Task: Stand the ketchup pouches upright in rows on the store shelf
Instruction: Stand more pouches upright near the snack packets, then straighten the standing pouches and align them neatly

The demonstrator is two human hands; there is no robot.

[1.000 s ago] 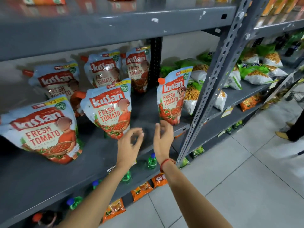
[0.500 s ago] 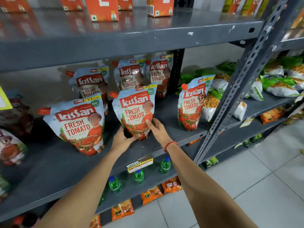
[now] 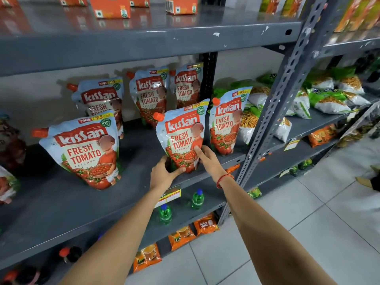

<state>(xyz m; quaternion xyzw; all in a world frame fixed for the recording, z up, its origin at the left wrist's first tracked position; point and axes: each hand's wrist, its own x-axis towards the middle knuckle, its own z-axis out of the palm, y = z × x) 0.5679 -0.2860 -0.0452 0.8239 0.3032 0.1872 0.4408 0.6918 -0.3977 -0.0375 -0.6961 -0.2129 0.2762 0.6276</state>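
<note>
Landmark: the grey perforated steel upright post [image 3: 287, 83]. Far left of it, dark red packets [image 3: 9, 140] are cut by the frame edge, print unreadable. The back-row blue-and-red ketchup pouch [image 3: 100, 95] is half hidden by the front blue-and-red ketchup pouch [image 3: 82, 149]. Above-left, orange cartons [image 3: 111, 7] are cropped at top. Left of the post's foot, the yellow shelf price label [image 3: 171, 195] sits partly behind a forearm, text blurred.

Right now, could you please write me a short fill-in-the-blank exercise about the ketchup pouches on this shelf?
1. Both hands hold the ketchup pouch by its ____ end.
2. The right hand has a ____ thread around its wrist.
3. Each pouch's spout cap is ____ in colour.
4. The shelf holds ____ ketchup pouches in all.

Missing words: bottom; red; orange; six
</note>
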